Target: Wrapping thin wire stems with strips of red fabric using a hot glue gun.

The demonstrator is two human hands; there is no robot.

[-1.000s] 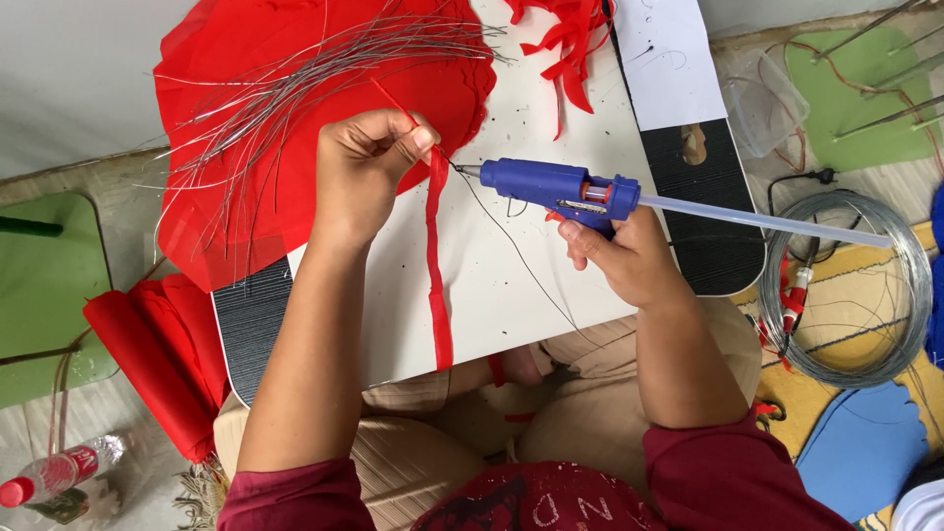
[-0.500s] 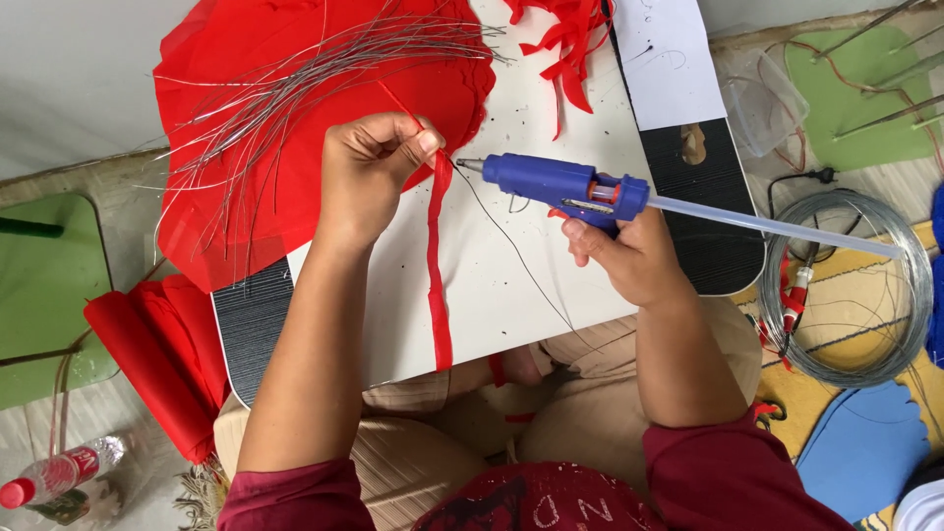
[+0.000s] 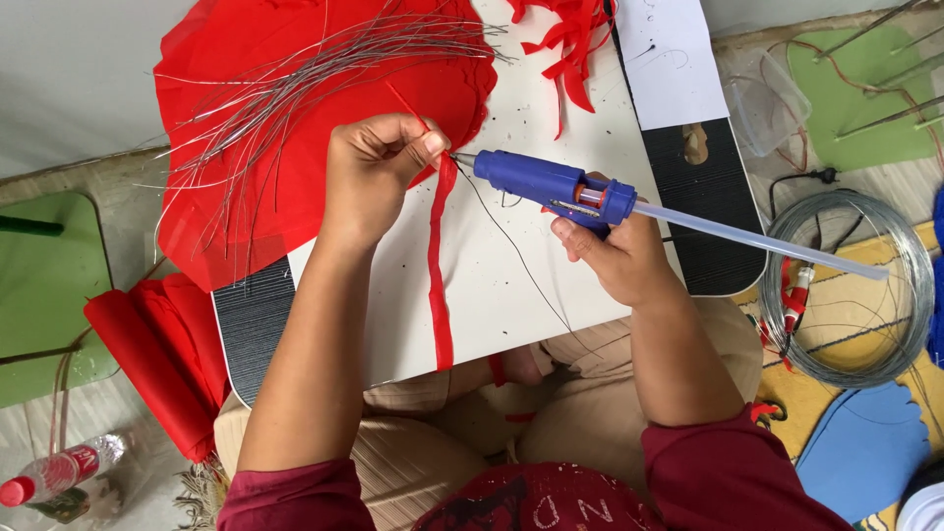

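- The left hand [image 3: 379,172] pinches the top end of a red ribbon [image 3: 439,285] between thumb and fingertips, closed tight on it; a thin wire [image 3: 511,251] seems to start at the same pinch, though the fingers hide its end.
- The right hand [image 3: 615,256] is wrapped around the handle of a blue glue gun [image 3: 551,184], its nozzle tip almost touching the pinch, just to the right of it.
- Below the pinch the ribbon hangs straight down across the white board [image 3: 511,295] and over its near edge; the board on either side of the ribbon is bare (good room there).
- Up and left of the pinch, red fabric [image 3: 256,147] and a fan of loose wires [image 3: 295,88] crowd close to the knuckles.
- A clear glue stick [image 3: 757,239] juts from the back of the gun, out past the board's right edge, over a coil of wire [image 3: 855,285] on the floor.
- The red scraps [image 3: 570,39] above are cut off by the top of the frame.
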